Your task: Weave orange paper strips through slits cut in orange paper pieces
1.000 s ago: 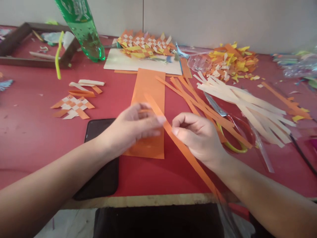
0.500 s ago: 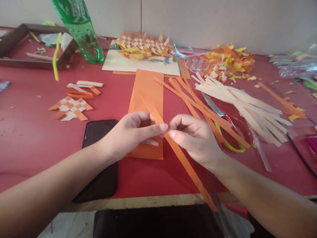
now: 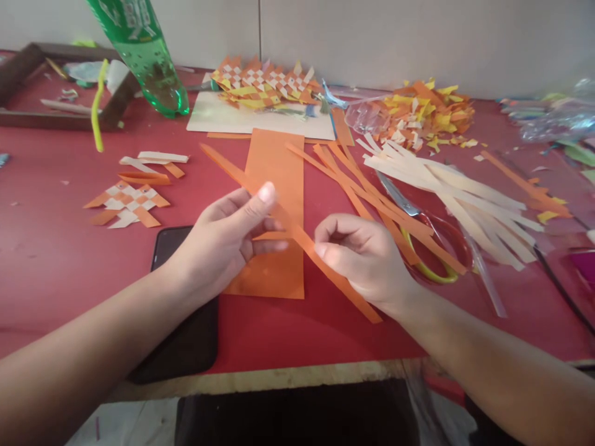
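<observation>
An orange paper strip slants between my hands, its far end up to the left and its near end down to the right. My left hand grips it with the thumb on top and fingers beneath. Thumb and forefinger of my right hand pinch its lower part. Another narrow orange end pokes out by the left fingers; whether it belongs to the same strip I cannot tell. Below the hands lies an orange paper sheet. A woven orange-and-white paper fish lies to the left, beside short folded strips.
Near my left forearm is a black phone. Right of the sheet lie orange strips, scissors and cream strips. Behind stand a green bottle, a card with woven pieces, a scrap pile and a dark frame.
The strip has slid up and left through my hands, so its far end reaches further and its near end hangs less low. My left hand has shifted slightly left with its thumb raised.
</observation>
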`<move>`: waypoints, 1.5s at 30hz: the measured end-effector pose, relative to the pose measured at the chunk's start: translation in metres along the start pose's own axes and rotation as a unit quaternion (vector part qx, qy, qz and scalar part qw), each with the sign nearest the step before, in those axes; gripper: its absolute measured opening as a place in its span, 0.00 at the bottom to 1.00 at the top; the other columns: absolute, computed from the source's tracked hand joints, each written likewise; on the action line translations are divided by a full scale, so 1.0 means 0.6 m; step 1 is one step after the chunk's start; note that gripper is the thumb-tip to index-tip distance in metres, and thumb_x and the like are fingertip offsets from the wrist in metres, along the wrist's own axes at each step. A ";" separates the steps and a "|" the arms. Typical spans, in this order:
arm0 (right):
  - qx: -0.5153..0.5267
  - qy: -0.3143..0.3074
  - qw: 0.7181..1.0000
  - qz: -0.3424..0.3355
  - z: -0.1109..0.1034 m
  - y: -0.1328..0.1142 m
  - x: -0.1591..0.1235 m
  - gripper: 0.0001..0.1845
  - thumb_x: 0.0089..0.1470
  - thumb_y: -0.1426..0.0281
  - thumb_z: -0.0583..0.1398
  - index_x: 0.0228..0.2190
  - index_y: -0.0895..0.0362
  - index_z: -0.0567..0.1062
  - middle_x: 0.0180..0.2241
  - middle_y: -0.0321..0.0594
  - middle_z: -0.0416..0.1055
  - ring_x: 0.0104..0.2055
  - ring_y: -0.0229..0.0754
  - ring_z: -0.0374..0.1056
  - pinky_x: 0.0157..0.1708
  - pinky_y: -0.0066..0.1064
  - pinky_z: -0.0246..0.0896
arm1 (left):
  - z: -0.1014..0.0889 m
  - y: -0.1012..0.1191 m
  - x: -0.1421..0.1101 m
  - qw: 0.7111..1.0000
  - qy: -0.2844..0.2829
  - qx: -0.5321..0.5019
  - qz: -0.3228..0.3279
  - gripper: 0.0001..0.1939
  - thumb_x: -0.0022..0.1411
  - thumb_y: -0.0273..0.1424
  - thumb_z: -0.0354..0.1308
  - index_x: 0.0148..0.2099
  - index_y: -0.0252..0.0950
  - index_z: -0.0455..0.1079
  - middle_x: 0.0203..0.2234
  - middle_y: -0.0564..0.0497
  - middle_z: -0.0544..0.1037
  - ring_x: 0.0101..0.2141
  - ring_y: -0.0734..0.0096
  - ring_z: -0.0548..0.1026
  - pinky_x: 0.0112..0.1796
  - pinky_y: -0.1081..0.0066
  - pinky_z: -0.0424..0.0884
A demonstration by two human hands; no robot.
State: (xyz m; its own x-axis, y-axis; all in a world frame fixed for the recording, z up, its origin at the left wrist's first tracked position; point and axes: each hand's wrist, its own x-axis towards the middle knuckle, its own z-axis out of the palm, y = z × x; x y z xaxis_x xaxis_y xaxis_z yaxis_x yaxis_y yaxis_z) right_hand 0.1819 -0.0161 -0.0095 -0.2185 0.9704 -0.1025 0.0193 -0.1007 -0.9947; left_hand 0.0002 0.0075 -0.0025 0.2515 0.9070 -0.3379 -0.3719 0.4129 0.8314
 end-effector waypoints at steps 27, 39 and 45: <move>0.099 -0.070 0.992 0.034 -0.027 0.001 0.005 0.05 0.43 0.78 0.59 0.21 0.57 0.70 0.16 0.29 0.61 0.17 0.28 0.51 0.17 0.25 0.44 | -0.008 0.015 0.015 0.974 0.179 -0.054 0.131 0.14 0.66 0.26 0.58 0.26 0.36 0.64 0.24 0.58 0.71 0.27 0.80 0.74 0.29 0.76 0.77; 0.065 0.022 0.997 0.021 -0.020 0.012 0.014 0.14 0.56 0.57 0.62 0.31 0.56 0.76 0.23 0.33 0.66 0.20 0.32 0.58 0.18 0.27 0.51 | 0.007 -0.001 -0.012 0.969 -0.131 0.205 -0.044 0.08 0.57 0.28 0.65 0.34 0.36 0.67 0.21 0.57 0.73 0.15 0.82 0.69 0.18 0.79 0.68; 0.055 -0.026 0.997 0.044 -0.011 0.013 0.007 0.14 0.57 0.61 0.63 0.26 0.56 0.71 0.21 0.30 0.63 0.21 0.31 0.57 0.20 0.26 0.50 | 0.005 -0.010 -0.017 0.939 -0.223 0.241 -0.102 0.11 0.55 0.28 0.67 0.37 0.36 0.67 0.26 0.56 0.74 0.22 0.78 0.74 0.23 0.77 0.74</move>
State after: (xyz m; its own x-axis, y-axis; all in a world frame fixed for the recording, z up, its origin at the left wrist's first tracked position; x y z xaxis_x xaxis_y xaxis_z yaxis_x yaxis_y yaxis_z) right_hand 0.1877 -0.0110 -0.0178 -0.2702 0.9448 -0.1854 -0.0666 -0.2104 -0.9753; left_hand 0.0024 -0.0046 -0.0031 0.6620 0.6441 -0.3833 0.1461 0.3907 0.9088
